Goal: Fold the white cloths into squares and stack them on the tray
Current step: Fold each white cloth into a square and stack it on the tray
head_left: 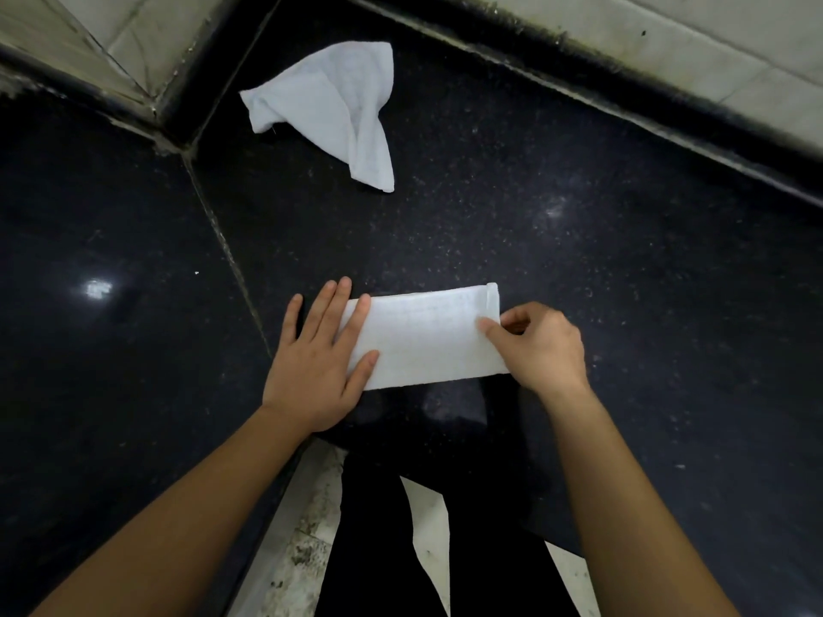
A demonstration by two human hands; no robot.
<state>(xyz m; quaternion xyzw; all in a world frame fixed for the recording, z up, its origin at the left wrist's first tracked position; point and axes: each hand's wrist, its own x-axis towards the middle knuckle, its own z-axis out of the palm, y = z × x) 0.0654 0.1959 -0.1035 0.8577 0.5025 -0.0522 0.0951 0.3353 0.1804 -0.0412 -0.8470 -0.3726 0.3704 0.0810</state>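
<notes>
A white cloth (427, 338), folded into a long rectangle, lies flat on the black speckled counter (601, 282) near its front edge. My left hand (318, 362) lies flat with straight fingers, pressing down the cloth's left end. My right hand (541, 345) pinches the cloth's right end between thumb and curled fingers. A second white cloth (329, 111) lies crumpled and unfolded at the back of the counter, well apart from both hands. No tray is in view.
A tiled wall (668, 46) runs along the back right, and another tiled corner (89, 42) stands at the back left. A seam (227, 251) crosses the counter on the left. Below the front edge are my dark trouser legs (378, 549) and pale floor.
</notes>
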